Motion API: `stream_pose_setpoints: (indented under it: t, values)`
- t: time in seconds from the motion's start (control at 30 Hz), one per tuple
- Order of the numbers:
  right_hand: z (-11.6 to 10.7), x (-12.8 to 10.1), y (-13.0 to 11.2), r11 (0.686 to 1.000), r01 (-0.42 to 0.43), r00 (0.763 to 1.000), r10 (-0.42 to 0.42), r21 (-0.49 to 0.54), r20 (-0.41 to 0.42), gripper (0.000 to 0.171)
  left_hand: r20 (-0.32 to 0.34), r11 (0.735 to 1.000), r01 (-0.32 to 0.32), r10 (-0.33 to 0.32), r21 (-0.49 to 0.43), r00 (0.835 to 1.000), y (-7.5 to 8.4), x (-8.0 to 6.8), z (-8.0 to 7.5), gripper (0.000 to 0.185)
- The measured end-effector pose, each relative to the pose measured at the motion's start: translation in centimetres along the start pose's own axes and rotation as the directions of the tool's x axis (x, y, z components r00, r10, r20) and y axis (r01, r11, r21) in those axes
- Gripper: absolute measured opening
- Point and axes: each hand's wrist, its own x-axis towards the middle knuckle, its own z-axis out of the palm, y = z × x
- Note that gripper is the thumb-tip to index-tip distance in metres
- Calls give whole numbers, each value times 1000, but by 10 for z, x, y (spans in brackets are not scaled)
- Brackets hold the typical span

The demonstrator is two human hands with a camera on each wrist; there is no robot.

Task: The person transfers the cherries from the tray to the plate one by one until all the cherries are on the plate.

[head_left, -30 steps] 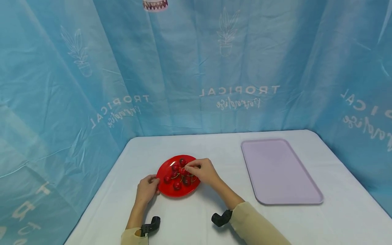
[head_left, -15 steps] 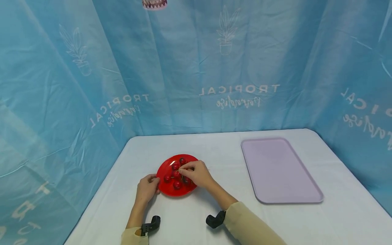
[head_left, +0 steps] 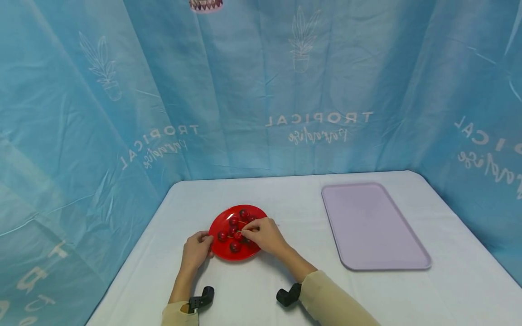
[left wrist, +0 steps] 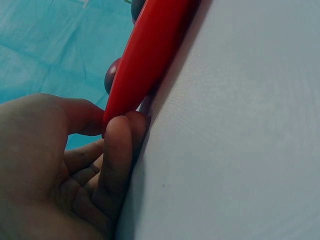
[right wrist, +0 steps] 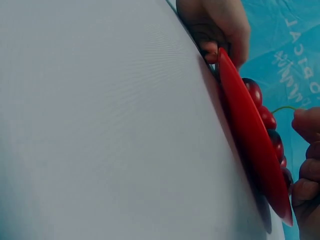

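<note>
The right hand (head_left: 264,235) lies over the near right part of the red plate (head_left: 220,222), its fingers curled and its fingertips (head_left: 246,232) pinched together among the cherries (head_left: 233,221). In the right wrist view a thin green stem (right wrist: 284,108) runs from a cherry up to a fingertip (right wrist: 306,122), so the hand seems to pinch a stem, though which cherry it belongs to cannot be told. The rest of the cherries lie loose on the plate, some at its middle and some toward its far rim, close together and partly hidden by the hand.

The left hand (head_left: 197,249) sits at the plate's near left edge. In the left wrist view its thumb (left wrist: 82,115) lies on top of the rim and a finger (left wrist: 117,150) is curled under it against the table (head_left: 285,199), so the hand grips the rim (left wrist: 145,55).

The plate stands on the white table toward its left half, near the front. Well to the right of the plate lies a pale lilac tray (head_left: 369,226), flat on the table with its long side running away from the person. Behind the plate and round both sides of the table hangs a blue curtain (head_left: 261,81) printed with potted plants and the word TROPICAL.
</note>
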Motion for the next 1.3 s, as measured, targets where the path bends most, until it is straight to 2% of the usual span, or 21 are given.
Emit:
stream_pose_setpoints:
  t: [0.17,0.47,0.7,0.83,0.97,1.1,1.2,1.3]
  values:
    - [-2,0,-2,1000,12,1000,-12,11,7,16,-7,1000,2,-2,0,1000,0,-1,0,36]
    - [-17,0,0,1000,0,999,0,13,-41,21,1,1000,-9,9,-11,1000,1,1,2,36]
    - [-37,-7,9,999,12,999,-14,-50,-40,25,-9,999,34,-34,-17,999,11,-6,-1,40]
    - [-53,-15,13,995,17,997,-25,-101,-79,22,-10,999,33,-33,2,999,14,-12,-2,42]
    - [-70,-29,17,988,3,996,-18,-157,-92,20,-35,997,29,-27,65,999,10,-13,-2,42]
    - [-93,-44,21,973,-37,995,14,-229,-101,20,-51,989,-7,14,145,999,9,-14,-3,46]
    - [-114,-54,27,945,-56,993,19,-322,-119,24,-73,974,-35,53,226,996,12,-16,-4,48]
    - [-137,-67,35,904,-53,990,-9,-424,-144,29,-87,938,-63,98,340,991,13,-18,-6,53]
